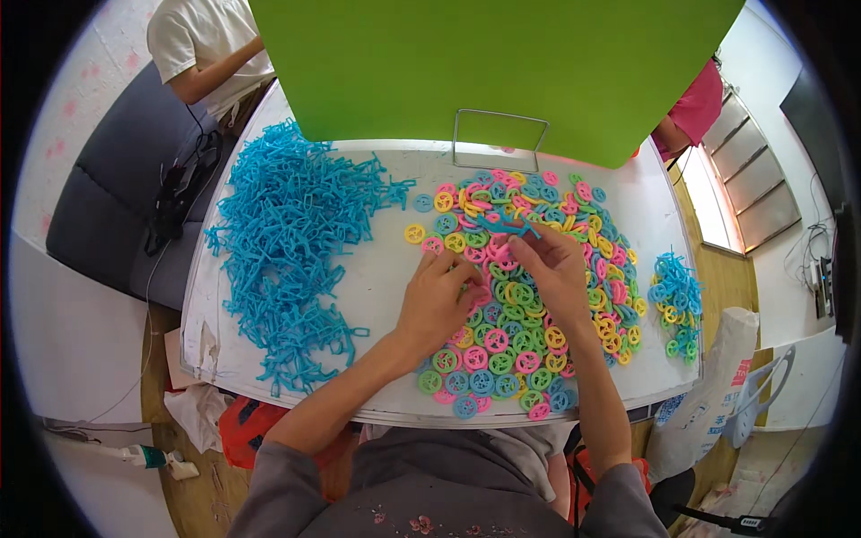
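Note:
My right hand (pixel 558 273) pinches a blue plastic frame piece (pixel 507 228) above a spread of small plastic wheels (pixel 520 305) in pink, yellow, green and blue. Beside it, my left hand (pixel 437 300) rests on the wheels with its fingertips closed on a pink wheel (pixel 473 266). Both hands sit near the middle of the white table (pixel 386 269). A large heap of blue frame pieces (pixel 291 251) lies to the left of my hands.
A small pile of blue frames fitted with wheels (pixel 677 305) lies at the table's right edge. A green board (pixel 493 72) on a wire stand (pixel 499 139) rises at the far side. Other people sit at far left (pixel 211 49) and far right (pixel 695 103).

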Available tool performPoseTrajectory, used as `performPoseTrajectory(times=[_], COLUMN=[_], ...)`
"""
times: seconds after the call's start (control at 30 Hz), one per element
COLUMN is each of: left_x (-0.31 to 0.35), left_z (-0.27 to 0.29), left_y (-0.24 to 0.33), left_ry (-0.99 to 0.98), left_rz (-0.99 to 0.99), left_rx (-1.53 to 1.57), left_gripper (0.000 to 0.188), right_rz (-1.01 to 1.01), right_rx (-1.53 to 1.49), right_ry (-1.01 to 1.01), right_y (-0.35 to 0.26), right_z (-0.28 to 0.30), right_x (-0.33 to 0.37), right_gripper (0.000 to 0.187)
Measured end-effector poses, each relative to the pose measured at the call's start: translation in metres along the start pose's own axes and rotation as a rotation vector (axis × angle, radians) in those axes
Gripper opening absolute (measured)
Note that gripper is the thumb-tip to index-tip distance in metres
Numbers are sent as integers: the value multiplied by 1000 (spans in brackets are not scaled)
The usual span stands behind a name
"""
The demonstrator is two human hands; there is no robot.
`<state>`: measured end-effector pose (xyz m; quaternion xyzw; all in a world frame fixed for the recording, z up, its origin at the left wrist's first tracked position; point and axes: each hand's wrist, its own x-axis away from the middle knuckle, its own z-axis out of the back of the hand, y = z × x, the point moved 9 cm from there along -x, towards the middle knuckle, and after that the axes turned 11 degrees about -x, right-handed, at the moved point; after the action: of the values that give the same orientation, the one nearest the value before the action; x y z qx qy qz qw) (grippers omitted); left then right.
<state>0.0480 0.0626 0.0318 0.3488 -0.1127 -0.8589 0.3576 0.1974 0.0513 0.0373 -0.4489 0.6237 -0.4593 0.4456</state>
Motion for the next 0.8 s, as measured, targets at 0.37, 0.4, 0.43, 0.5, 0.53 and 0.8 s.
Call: performPoseTrajectory(times=[0.37, 0.4, 0.43, 0.5, 0.53, 0.8], left_x=[-7, -6, -5, -5, -6, -6], left_z=[17, 17, 17, 15, 13, 7], left_y=[-40, -40, -40, -38, -37, -36], left_ry=[40, 57, 74, 62, 47, -41], left_rz=[519, 535, 550, 545, 543, 570], left_rx=[805, 856, 908, 936, 964, 993], left_gripper=[19, 20, 22, 21, 20, 21], right_rz=[46, 42, 46, 16, 17, -81], right_rx=[55, 103, 103, 99, 100, 113], right_ry=[9, 26, 23, 14, 11, -81], right_y=[13, 14, 12, 11, 11, 20], right_z=[0, 0, -2, -5, -6, -18], right_x=[3, 4, 4, 4, 4, 6], right_gripper=[16, 16, 16, 16, 16, 18])
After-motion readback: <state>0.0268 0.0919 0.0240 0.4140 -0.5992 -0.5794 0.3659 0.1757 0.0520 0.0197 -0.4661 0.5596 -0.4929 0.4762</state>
